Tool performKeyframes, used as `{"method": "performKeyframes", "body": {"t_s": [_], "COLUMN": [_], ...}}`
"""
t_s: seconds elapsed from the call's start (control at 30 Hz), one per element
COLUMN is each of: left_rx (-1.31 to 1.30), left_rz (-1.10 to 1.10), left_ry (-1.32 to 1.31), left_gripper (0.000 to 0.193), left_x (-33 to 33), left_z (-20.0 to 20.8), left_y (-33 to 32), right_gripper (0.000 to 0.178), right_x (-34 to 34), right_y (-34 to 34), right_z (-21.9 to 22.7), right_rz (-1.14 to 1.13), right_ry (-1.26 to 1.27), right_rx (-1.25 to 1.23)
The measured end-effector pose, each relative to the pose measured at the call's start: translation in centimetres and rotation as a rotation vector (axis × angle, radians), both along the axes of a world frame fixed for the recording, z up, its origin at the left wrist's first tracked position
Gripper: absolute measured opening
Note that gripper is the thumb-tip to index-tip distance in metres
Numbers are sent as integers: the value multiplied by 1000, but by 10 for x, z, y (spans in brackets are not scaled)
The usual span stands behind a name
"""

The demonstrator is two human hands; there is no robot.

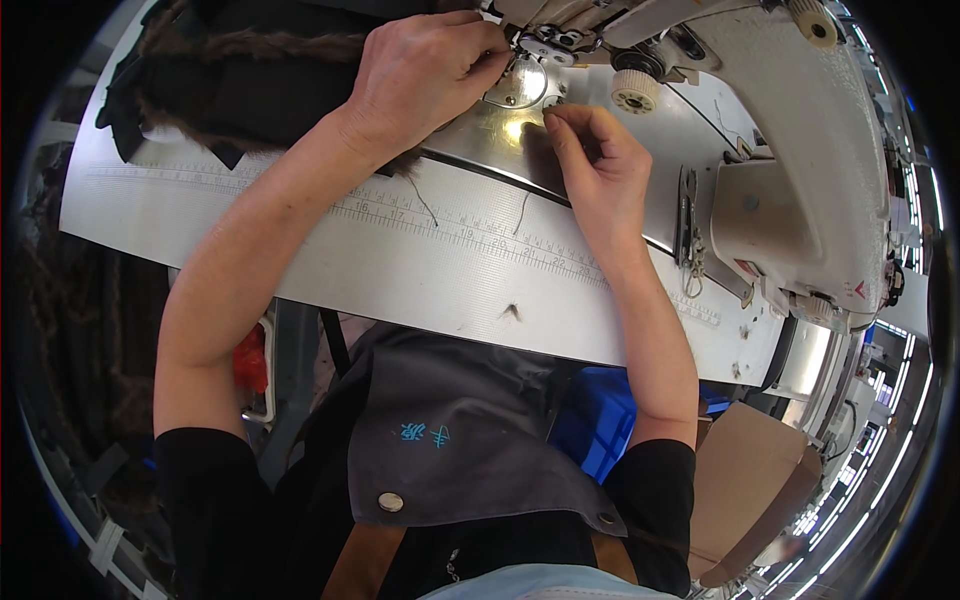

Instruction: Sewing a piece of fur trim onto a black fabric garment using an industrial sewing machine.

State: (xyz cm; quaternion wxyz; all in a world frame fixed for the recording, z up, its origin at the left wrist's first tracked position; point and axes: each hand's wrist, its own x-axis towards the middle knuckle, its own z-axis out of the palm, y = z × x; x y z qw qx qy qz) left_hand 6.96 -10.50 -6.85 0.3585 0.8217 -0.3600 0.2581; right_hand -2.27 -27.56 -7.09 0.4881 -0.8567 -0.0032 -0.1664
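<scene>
Two hands: both up at the sewing machine [805, 120], forearms reaching across the metal table [400, 265], so I'd guess they're dealing with something tiny.
Left hand [420, 75]: fingertips bunched together right beside the needle area; from my end I can't tell what, if anything, they pinch. Coming in from the left probably keeps the needle in sight.
Right hand [608, 170]: thumb and forefinger meet just over the shiny plate [490, 145]. Maybe thread in there, too fine for me to say.
Dark cloth [300, 75]: lies left of the needle, brown fur [270, 43] running along it, partly behind the left arm. Parked to the side, likely to give the fingers room.
Small metal tool [686, 215]: snips or tweezers, can't tell which, set near the right forearm. Handy spot imo.
Ruler [560, 262]: marked right on the table, presumably so measuring needs no extra tool.
</scene>
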Motion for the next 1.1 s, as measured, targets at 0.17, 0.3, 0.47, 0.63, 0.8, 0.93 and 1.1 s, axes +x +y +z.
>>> {"method": "performKeyframes", "body": {"t_s": [0.17,0.3,0.47,0.63,0.8,0.93,1.1], "left_rx": [72,82,80,97,157,275,208], "left_rz": [12,25,29,8,-32,-346,-608], "left_ry": [-42,-36,-24,23,31,177,432], "left_gripper": [9,9,10,11,14,43,29], "left_x": [0,1,2,2,-3,-53,-118], "left_z": [-2,-3,-2,-1,17,34,14], "left_y": [-1,-1,-5,-2,13,43,54], "right_gripper": [8,8,7,9,5,5,4], "right_x": [1,8,35,47,29,-45,-113], "right_y": [1,5,9,12,17,20,25], "right_z": [-1,0,-5,-11,5,14,30], "right_rz": [2,-13,51,27,-19,321,432], "right_ry": [-8,-55,-7,7,30,206,238], "right_rx": [15,-7,353,312,211,10,151]}}
